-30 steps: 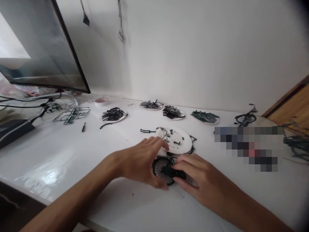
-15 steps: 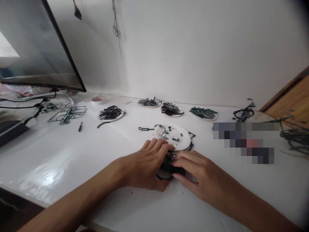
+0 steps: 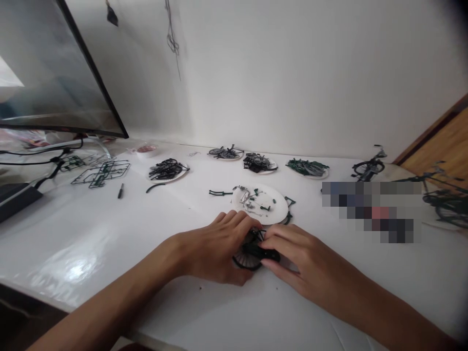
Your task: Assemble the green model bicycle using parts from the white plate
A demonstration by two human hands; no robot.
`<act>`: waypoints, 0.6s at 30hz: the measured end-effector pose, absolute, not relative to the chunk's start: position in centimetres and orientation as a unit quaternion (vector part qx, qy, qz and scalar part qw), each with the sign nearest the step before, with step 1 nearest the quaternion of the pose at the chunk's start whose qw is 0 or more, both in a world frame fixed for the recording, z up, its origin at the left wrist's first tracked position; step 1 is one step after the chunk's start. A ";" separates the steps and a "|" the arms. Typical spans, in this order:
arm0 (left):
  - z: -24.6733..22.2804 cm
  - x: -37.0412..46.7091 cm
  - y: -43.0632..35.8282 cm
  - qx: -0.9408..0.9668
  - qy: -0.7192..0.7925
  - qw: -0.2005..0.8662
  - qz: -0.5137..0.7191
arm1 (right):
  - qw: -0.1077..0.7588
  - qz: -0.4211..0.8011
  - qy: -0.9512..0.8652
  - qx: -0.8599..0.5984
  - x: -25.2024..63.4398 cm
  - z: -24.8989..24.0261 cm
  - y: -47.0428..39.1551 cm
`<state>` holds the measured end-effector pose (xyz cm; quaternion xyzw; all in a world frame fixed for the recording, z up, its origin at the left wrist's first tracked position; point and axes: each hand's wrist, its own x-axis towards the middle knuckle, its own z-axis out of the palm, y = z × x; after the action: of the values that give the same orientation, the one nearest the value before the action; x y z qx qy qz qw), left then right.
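Note:
Low on the white table, a partly built model bicycle point(image 3: 248, 259) shows a spoked wheel with a dark, long part like a chain case across it. My left hand point(image 3: 226, 248) curls around the wheel from the left, thumb at its near edge and fingers over its far side. From the right, my right hand point(image 3: 292, 248) pinches the dark part between thumb and fingers. The fingers hide much of the model. Just beyond, a white plate point(image 3: 280, 214) holds small silver and green parts, with a green fork-like piece point(image 3: 221, 193) beside its left rim.
Along the wall stand plates of dark bicycle parts point(image 3: 168, 169), black parts point(image 3: 259, 162) and green parts point(image 3: 307, 167). Green sprue frames point(image 3: 102, 173) and a small screwdriver-like tool point(image 3: 120, 191) lie left. Model bicycles point(image 3: 369, 168) stand right, near a blurred patch. A monitor point(image 3: 54, 68) rises left.
My left hand has shifted slightly left, and more of the spoked wheel shows. My right hand keeps its pinch on the dark part. The whole view has moved a little.

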<state>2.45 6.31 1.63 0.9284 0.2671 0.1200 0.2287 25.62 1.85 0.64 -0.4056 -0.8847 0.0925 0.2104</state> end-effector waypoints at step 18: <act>2.6 3.9 15.1 0.951 0.275 0.072 0.120 | 0.202 0.096 -0.902 -0.370 25.7 1.1 1.9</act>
<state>3.86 15.10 2.57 0.9513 0.2745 0.1202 0.0720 25.73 1.90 1.12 -0.3704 -0.9016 0.0961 0.2015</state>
